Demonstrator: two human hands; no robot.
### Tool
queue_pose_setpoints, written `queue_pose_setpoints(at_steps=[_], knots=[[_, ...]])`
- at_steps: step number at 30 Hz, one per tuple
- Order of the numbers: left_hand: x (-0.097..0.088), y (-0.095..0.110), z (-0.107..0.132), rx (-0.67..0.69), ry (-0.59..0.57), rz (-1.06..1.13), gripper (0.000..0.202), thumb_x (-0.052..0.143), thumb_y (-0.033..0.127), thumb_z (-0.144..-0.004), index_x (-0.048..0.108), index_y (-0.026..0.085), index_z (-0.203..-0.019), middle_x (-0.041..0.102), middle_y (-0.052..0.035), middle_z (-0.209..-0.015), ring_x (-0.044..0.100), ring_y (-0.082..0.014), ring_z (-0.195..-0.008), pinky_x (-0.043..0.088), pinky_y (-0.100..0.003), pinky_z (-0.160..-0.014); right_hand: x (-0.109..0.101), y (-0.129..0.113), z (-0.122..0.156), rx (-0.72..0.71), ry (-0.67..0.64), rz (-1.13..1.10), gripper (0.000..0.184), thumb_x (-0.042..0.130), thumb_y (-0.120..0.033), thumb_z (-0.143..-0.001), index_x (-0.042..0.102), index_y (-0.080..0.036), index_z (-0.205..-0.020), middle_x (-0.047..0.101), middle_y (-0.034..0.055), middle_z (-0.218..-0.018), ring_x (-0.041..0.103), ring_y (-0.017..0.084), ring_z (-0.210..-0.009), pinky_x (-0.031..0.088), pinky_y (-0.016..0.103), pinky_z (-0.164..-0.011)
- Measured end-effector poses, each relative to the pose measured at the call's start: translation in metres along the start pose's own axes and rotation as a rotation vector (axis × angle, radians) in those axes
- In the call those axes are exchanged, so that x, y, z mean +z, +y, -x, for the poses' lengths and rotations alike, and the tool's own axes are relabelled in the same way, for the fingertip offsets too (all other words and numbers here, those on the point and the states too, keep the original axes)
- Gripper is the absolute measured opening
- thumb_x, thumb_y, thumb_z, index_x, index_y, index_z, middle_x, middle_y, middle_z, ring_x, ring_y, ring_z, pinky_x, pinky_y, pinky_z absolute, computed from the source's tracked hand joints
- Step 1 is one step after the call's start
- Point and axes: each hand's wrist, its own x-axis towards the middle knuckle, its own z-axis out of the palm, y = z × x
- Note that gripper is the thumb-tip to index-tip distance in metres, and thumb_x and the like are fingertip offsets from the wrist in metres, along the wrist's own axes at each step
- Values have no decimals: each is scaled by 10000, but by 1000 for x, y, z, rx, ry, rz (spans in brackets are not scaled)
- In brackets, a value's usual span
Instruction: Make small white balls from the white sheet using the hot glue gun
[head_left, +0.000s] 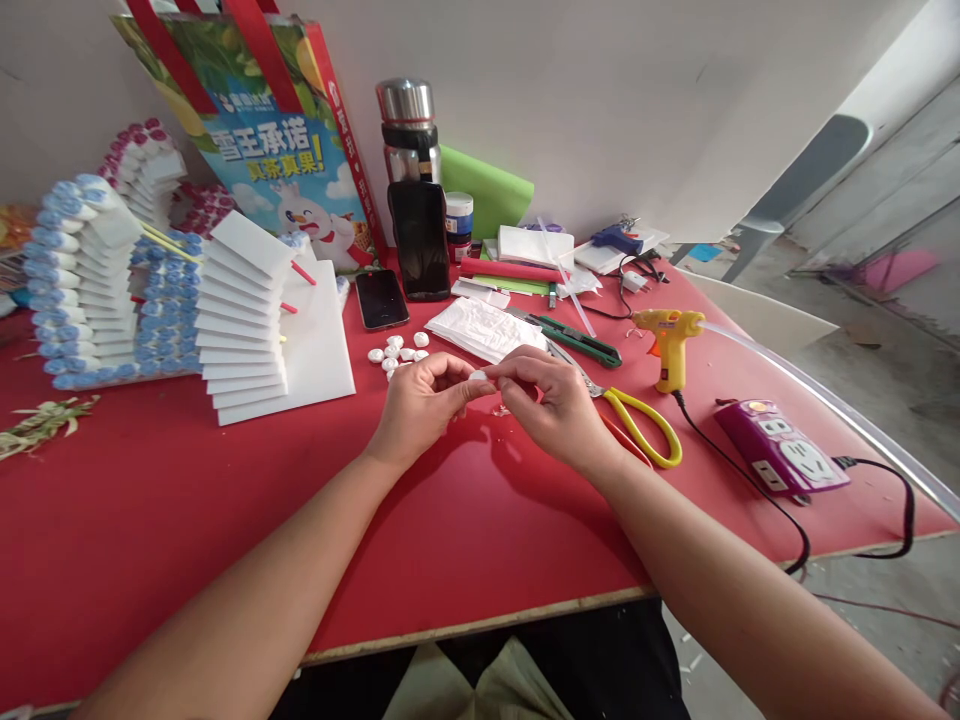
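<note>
Between my two hands, over the middle of the red table [480, 540], is a small white rolled piece [478, 375]. My left hand [431, 400] pinches it between thumb and fingers. From the other side my right hand [544, 395] has its thumb and forefinger pressed together at the piece's edge; whether it grips anything is too small to tell. Several similar white rolled pieces [391, 350] lie just beyond my left hand. A stack of thin white sheets [484, 328] rests behind both hands. Scissors with yellow and red handles [645, 425] lie beside my right wrist.
Stepped white foam-board structures [244, 330] with blue and pink rolls stand left, before a printed bag [285, 150]. A phone leans on a steel flask [409, 130]. A green utility knife [577, 340], yellow glue gun [667, 340] and purple power strip [780, 450] lie right, with trailing cords.
</note>
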Motion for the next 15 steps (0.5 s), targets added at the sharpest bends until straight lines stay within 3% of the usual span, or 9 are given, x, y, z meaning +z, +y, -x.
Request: queue_pose_setpoints(at_steps=[15], knots=[[1,-2,1,133,66,-138,304,846,431,-753,694,169,-738,654,4,-662,524,-104,-561,418,-237,-535,3,4,2,-73,3,44,280,531,-86,-855,767,-173,-979,673,60,-910,629,155,-755,486,296,-652]])
